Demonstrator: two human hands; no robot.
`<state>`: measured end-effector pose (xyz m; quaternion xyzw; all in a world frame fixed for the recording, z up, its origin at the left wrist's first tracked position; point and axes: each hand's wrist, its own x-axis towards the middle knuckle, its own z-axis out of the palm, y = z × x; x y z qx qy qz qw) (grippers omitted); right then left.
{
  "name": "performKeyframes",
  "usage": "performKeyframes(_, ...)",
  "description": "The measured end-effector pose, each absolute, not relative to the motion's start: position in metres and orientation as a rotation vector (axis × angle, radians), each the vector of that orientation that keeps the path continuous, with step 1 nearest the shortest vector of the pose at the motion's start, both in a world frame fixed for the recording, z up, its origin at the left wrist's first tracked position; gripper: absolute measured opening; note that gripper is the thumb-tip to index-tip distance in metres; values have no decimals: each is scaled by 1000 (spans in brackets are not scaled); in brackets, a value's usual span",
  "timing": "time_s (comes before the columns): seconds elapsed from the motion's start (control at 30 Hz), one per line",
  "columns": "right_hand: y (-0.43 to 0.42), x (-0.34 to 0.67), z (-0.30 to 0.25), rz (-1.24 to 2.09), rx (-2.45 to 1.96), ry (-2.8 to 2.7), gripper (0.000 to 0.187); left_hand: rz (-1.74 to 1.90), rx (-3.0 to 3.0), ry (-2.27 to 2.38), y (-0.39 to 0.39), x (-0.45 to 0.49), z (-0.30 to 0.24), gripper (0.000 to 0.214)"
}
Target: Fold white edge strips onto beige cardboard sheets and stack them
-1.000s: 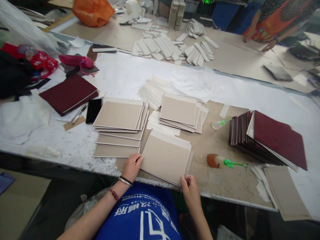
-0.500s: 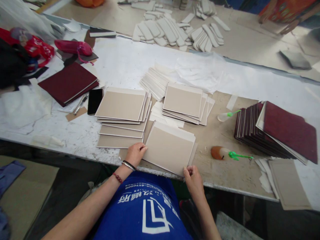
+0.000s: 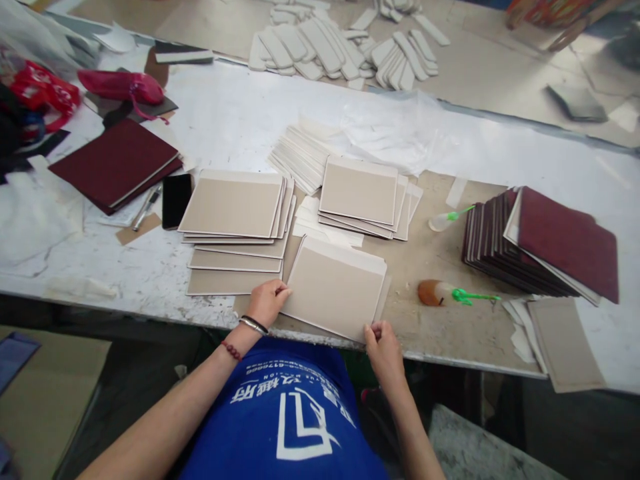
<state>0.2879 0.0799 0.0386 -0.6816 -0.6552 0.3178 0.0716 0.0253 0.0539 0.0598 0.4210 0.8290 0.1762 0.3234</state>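
A beige panel with a paler strip along its far edge [image 3: 333,287] lies tilted at the table's front edge, with another sheet showing under its right side. My left hand [image 3: 267,303] pinches the panel's left edge, wrist bands just behind it. At the near right corner, my right hand [image 3: 384,343] grips the panel between thumb and curled fingers. Left of it is a staggered stack of similar beige panels [image 3: 230,203]. Behind it sits a smaller stack of beige panels [image 3: 357,190], with white paper strips [image 3: 325,223] partly beneath.
Maroon covers [image 3: 565,240] are piled at right, beside a bottle of amber liquid [image 3: 431,292] and a small green-tipped bottle [image 3: 443,221]. A phone [image 3: 176,200] and maroon folder [image 3: 117,163] lie left. Pale strips [image 3: 310,43] are heaped behind; another person's hand [image 3: 567,35] shows at far right.
The whole view has shifted slightly, moving things up and to the left. Both hands keep their hold on the panel, which shows no clear movement on the table.
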Motion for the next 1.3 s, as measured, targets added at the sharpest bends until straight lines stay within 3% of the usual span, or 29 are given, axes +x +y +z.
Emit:
performKeyframes(0.43,81,280,52,928,-2214,-2081,14,447,1110,2203,56,26,59,14)
performKeyframes(1.3,84,283,42,902,-2205,-2122,16,491,1090,2214,54,28,57,14)
